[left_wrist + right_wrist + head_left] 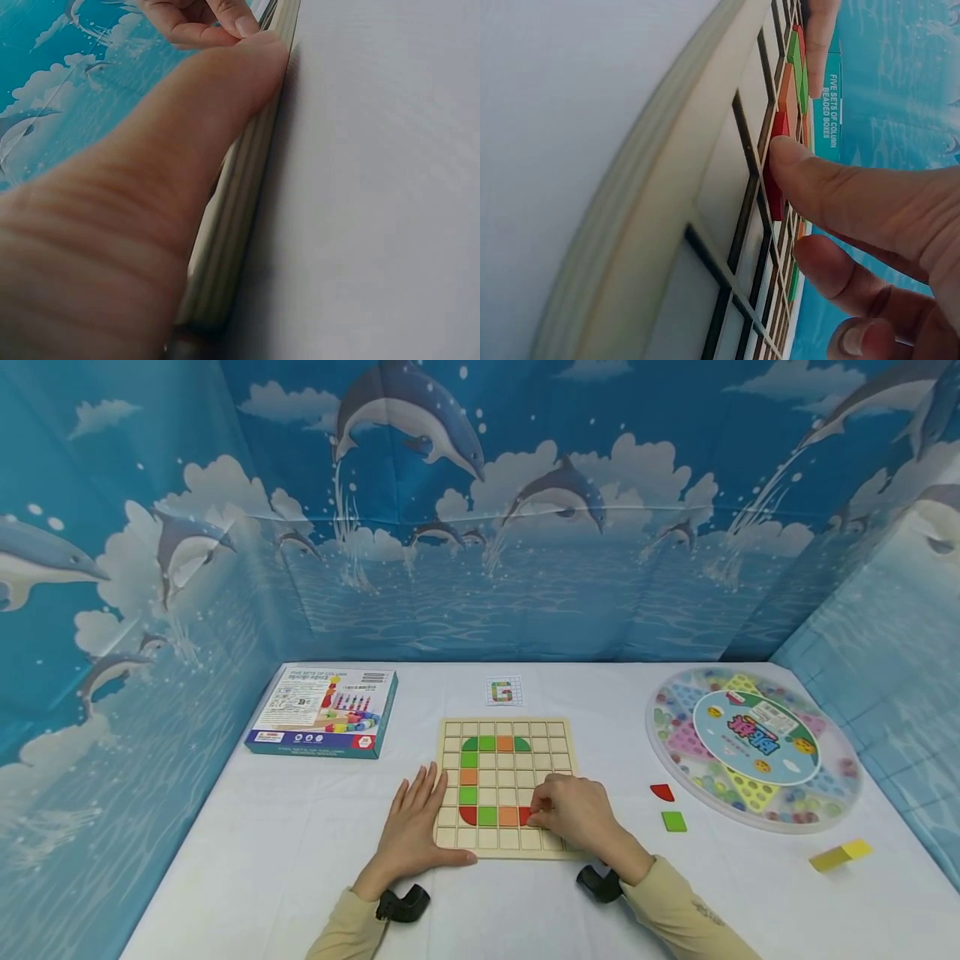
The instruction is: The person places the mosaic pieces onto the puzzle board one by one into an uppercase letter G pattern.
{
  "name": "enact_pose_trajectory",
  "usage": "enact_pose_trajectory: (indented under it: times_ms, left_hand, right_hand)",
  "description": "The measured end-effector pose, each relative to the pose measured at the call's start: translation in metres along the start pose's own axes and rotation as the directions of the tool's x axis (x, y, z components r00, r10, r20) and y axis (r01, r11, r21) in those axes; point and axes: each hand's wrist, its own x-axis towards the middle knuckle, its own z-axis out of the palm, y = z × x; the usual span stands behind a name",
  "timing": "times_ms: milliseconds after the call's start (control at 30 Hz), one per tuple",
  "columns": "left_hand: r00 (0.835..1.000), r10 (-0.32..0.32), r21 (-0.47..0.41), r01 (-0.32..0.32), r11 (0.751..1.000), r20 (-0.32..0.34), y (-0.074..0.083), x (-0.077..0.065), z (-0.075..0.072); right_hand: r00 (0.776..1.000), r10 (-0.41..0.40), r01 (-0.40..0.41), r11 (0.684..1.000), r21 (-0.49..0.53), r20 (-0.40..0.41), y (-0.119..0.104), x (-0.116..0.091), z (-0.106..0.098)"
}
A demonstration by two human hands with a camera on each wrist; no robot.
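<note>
A wooden grid board (555, 732) holds green, orange and red tiles in a C-like outline. My left hand (414, 827) lies with fingers spread at the board's left side, its thumb along the near edge. In the left wrist view that thumb (217, 97) covers part of the board's edge (247, 187). My right hand (573, 810) is over the board's lower right, thumb and curled fingers at a red tile (524, 816). The right wrist view has the thumb tip pressed against this red tile (775, 180), which sits in the grid beside an orange tile (786, 88).
A small pattern card (503, 691) lies behind the board. Right of it are a red quarter-round tile (662, 792), a green square tile (674, 822), a yellow block (840, 855) and a round game box (757, 739). A boxed bead set (322, 710) sits at back left.
</note>
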Motion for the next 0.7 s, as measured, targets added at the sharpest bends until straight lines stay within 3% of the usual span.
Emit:
enact_pose_trajectory:
  times_ms: [200,333,467,700]
  left_hand:
    - [1.000,0.010,0.004,-0.010,1.000,-0.013,-0.002,0.000,0.003]
    - [1.000,0.003,0.001,-0.003,1.000,-0.002,-0.002,0.001,0.003]
    - [1.000,-0.001,0.000,0.001,1.000,0.011,-0.002,0.002,0.003]
    - [1.000,0.001,0.011,-0.001,1.000,0.002,-0.004,0.001,0.006]
  right_hand:
    - [0.998,0.001,-0.005,0.997,0.081,0.055,0.008,-0.007,-0.012]
    - [0.996,0.067,-0.073,0.991,0.112,0.054,0.024,-0.021,-0.031]
    - [0.987,0.157,-0.160,0.984,0.073,0.041,0.048,-0.039,-0.048]
    - [0.967,0.227,-0.223,0.974,-0.049,0.116,0.086,-0.069,-0.075]
